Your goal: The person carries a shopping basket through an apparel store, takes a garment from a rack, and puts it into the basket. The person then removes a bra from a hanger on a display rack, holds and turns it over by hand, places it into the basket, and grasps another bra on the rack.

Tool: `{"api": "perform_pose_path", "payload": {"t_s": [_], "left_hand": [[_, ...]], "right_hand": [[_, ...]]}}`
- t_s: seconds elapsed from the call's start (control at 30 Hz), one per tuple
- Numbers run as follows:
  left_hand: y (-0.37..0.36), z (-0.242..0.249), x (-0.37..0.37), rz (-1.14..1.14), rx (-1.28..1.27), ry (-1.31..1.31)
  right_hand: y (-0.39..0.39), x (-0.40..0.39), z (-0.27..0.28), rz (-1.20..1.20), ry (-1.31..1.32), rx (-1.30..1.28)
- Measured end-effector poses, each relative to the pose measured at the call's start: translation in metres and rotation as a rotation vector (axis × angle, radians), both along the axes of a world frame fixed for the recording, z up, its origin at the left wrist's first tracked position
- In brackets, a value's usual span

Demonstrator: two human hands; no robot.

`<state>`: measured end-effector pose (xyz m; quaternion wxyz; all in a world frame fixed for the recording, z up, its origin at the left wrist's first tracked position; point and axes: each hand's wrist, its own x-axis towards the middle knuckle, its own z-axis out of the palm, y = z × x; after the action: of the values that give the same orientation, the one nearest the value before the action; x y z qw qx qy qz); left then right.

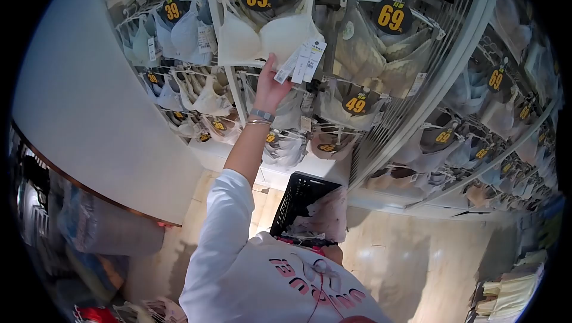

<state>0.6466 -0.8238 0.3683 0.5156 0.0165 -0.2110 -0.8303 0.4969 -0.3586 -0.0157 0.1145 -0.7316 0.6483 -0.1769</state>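
My left hand (274, 87) reaches up to a white bra (288, 34) hanging on the rack. It grips the lower edge near the middle, one finger in front of the fabric and the other fingers partly hidden. White paper tags (307, 62) hang from the bra beside my fingers. A black plastic basket (296, 195) is in front of my body, with pale pink fabric (322, 217) inside. A small part of my right hand (333, 254) shows at the basket's near edge; its fingers are hidden.
Bras on hangers with round black price signs (391, 16) fill the racks ahead and to the right. A beige lace bra (381, 49) hangs beside the white one. On the left stands a pale panel (101, 96). Folded clothes (506, 296) lie at lower right.
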Motion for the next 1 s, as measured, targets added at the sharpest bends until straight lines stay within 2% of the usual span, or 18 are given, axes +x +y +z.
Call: {"api": "perform_pose_path", "payload": {"t_s": [0.07,0.17,0.23,0.47,0.57,0.67,0.77,1.0], "left_hand": [[-0.001,-0.003,-0.001,-0.060,-0.075,0.085],[0.010,0.012,-0.002,0.070,-0.098,0.094],[0.002,0.018,-0.002,0.064,-0.118,0.116],[-0.005,0.020,-0.011,0.018,-0.038,0.148],[-0.011,0.014,-0.012,0.032,-0.013,0.128],[-0.017,0.007,-0.008,0.014,-0.071,0.098],[-0.006,0.009,-0.005,-0.064,-0.070,0.055],[-0.013,-0.013,-0.010,-0.019,-0.021,0.019]], "right_hand": [[-0.001,0.006,0.022,0.002,0.000,0.014],[0.001,0.004,-0.002,-0.025,0.056,-0.050],[-0.001,0.006,0.005,-0.043,0.041,-0.026],[0.003,0.009,0.005,-0.089,0.037,-0.021],[0.003,0.007,0.003,-0.082,0.023,-0.016],[0.006,0.014,0.025,-0.072,0.034,-0.030],[0.004,0.017,0.030,-0.090,0.015,-0.061],[0.004,0.016,0.016,-0.100,0.013,-0.056]]}}
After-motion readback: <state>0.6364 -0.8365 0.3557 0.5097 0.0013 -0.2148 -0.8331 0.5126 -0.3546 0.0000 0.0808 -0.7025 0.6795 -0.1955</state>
